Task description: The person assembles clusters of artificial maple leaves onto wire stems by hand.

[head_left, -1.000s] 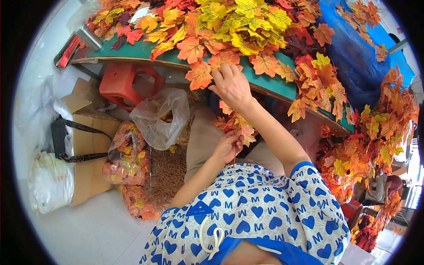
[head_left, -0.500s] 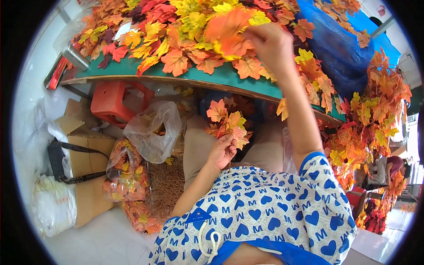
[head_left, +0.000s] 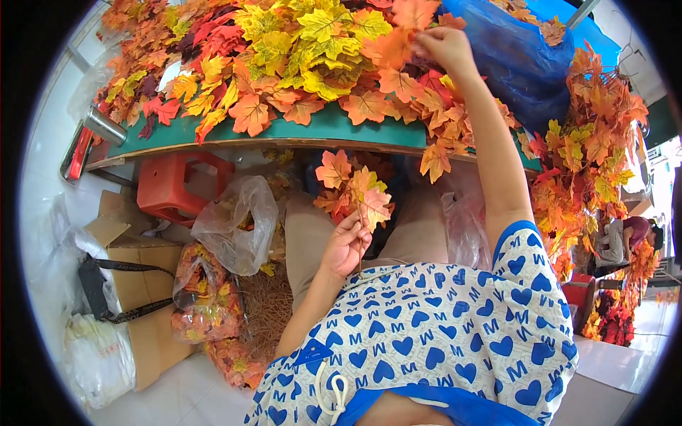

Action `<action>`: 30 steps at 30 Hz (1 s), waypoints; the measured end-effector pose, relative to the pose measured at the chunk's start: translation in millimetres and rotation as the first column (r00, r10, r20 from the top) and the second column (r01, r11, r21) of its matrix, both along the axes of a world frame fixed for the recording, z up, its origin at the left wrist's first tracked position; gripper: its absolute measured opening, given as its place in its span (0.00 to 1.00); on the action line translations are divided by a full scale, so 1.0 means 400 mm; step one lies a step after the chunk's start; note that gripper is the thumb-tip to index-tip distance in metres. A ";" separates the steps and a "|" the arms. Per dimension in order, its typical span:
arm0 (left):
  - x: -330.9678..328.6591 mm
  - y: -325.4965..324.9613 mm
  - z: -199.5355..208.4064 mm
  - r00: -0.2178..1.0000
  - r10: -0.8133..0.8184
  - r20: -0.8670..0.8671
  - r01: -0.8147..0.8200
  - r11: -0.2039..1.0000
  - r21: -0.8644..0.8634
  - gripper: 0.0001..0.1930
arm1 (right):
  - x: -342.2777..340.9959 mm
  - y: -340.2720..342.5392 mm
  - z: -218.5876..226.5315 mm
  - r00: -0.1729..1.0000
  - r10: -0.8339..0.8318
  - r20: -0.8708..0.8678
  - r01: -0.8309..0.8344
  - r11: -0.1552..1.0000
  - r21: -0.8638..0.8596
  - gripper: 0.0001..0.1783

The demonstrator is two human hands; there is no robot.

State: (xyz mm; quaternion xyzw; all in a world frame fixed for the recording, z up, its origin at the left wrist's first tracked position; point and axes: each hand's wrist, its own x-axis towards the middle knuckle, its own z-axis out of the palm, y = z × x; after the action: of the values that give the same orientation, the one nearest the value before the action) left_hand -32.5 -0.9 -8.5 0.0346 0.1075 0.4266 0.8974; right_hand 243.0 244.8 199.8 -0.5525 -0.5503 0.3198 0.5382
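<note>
Though farther from blue bag (head_left: 506,65) earlier, right grip (head_left: 450,52) around orange leaf (head_left: 389,48), left grip (head_left: 344,248) around sprig (head_left: 372,204).

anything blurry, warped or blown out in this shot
Head view: the orange leaves at the right hand look blurred, the leaf spray in the left hand crisper; head view again: the green table bows along its front edge, the corners go black, and the far-right background is washed out.

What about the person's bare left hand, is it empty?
No, the bare left hand pinches the thin brown stem of a sprig of orange and yellow maple-shaped leaves.
</note>
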 end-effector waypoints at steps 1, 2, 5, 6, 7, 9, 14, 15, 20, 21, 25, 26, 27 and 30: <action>0.000 0.002 0.001 1.000 -0.005 -0.005 0.005 1.000 -0.010 0.17 | 0.006 -0.007 0.004 0.976 0.001 -0.219 0.008 0.999 0.037 0.13; 0.005 0.009 0.017 0.995 0.043 -0.089 -0.046 0.998 -0.035 0.17 | 0.027 -0.009 0.005 0.832 0.100 -0.546 -0.072 0.995 0.072 0.11; -0.007 0.017 -0.005 0.983 0.103 -0.151 -0.107 0.994 -0.021 0.14 | -0.029 -0.085 -0.023 0.728 0.205 -0.654 -0.108 0.977 0.185 0.10; -0.007 0.019 0.010 0.974 0.150 -0.173 -0.155 0.988 -0.017 0.15 | -0.084 -0.152 -0.038 0.771 0.185 -0.610 -0.106 0.981 0.163 0.09; -0.006 0.021 0.045 0.950 0.203 -0.239 -0.204 0.979 0.019 0.15 | -0.143 -0.235 -0.049 0.809 0.173 -0.562 -0.107 0.983 0.148 0.08; 0.006 0.029 0.080 0.929 0.251 -0.271 -0.254 0.967 0.024 0.15 | -0.207 -0.362 -0.154 0.833 0.161 -0.529 -0.163 0.986 0.044 0.06; 0.022 0.029 0.143 0.846 0.329 -0.419 -0.300 0.944 0.134 0.15 | -0.323 -0.551 -0.339 0.695 -0.036 -0.718 -0.256 0.921 -0.294 0.05; 0.025 0.026 0.141 0.817 0.354 -0.455 -0.312 0.935 0.168 0.16 | -0.330 -0.567 -0.347 0.635 -0.051 -0.771 -0.289 0.910 -0.298 0.05; 0.034 0.016 0.139 0.805 0.379 -0.456 -0.340 0.925 0.170 0.14 | -0.339 -0.586 -0.364 0.509 -0.092 -0.856 -0.319 0.903 -0.287 0.05; 0.036 0.014 0.139 0.804 0.377 -0.459 -0.339 0.926 0.167 0.14 | -0.340 -0.588 -0.364 0.494 -0.104 -0.863 -0.308 0.907 -0.285 0.06; 0.046 0.013 0.146 0.793 0.361 -0.491 -0.328 0.932 0.157 0.14 | -0.338 -0.588 -0.374 0.450 -0.199 -0.871 -0.260 0.904 -0.341 0.05; 0.046 0.013 0.145 0.795 0.365 -0.485 -0.327 0.931 0.164 0.14 | -0.342 -0.592 -0.375 0.438 -0.207 -0.875 -0.253 0.905 -0.341 0.05; 0.047 0.014 0.144 0.797 0.369 -0.477 -0.327 0.929 0.172 0.14 | -0.344 -0.594 -0.375 0.427 -0.214 -0.879 -0.246 0.908 -0.341 0.04; 0.048 0.015 0.146 0.786 0.369 -0.496 -0.327 0.929 0.172 0.14 | -0.347 -0.594 -0.383 0.398 -0.227 -0.889 -0.247 0.907 -0.341 0.03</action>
State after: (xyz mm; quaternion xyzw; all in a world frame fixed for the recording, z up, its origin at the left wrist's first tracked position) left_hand -13.4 5.2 50.0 0.1625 0.3337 0.5631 0.7384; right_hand 104.2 7.1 46.7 -0.3833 -0.0836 0.6834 0.6156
